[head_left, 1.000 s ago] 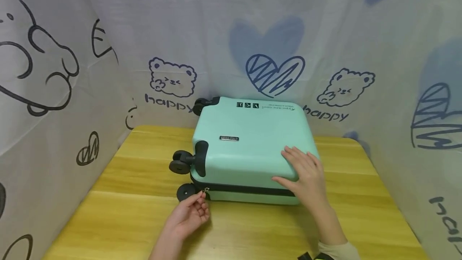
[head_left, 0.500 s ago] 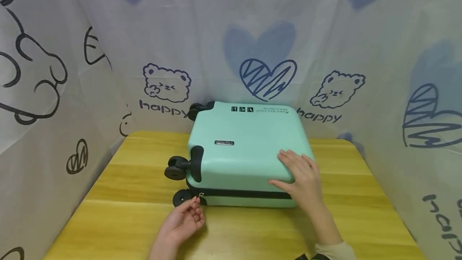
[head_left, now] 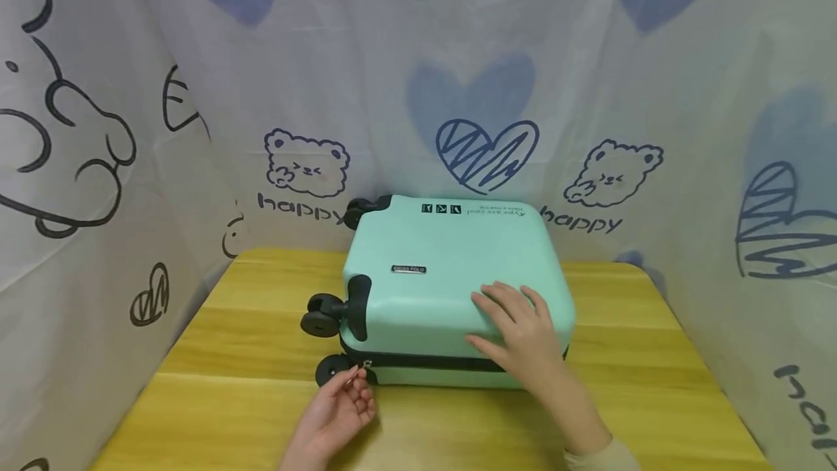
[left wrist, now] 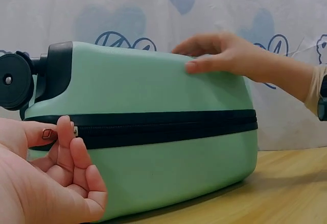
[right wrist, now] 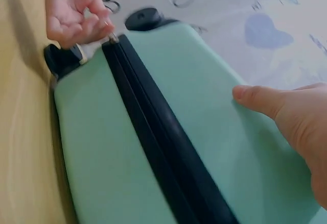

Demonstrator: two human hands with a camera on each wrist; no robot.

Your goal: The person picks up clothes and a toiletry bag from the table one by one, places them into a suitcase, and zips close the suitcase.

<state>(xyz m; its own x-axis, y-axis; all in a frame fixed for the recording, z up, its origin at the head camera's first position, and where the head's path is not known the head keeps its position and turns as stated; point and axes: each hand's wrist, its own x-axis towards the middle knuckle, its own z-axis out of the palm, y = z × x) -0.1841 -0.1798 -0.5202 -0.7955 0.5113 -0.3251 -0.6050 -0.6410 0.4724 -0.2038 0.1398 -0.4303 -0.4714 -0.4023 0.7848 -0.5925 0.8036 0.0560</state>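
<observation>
A mint-green suitcase (head_left: 451,253) lies flat on the table, its black wheels (head_left: 322,315) pointing left. Along its near side runs a black zipper (left wrist: 168,128). At the wheel end of that zipper, my left hand (head_left: 335,413) pinches the small metal zipper pull (left wrist: 48,133) between thumb and forefinger, the other fingers curled in. My right hand (head_left: 519,333) rests on the near right part of the suitcase's top with fingers spread and relaxed. In the right wrist view its thumb (right wrist: 255,97) lies against the green shell.
The yellow wood-grain table (head_left: 216,355) extends around the suitcase on the left, front and right. White curtains (head_left: 366,57) printed with hearts and bears close off the back and both sides, the back one right behind the suitcase.
My right hand has shifted left along the suitcase's top. My left hand keeps its pinch on the zipper pull near the wheels. The head view has moved slightly.
</observation>
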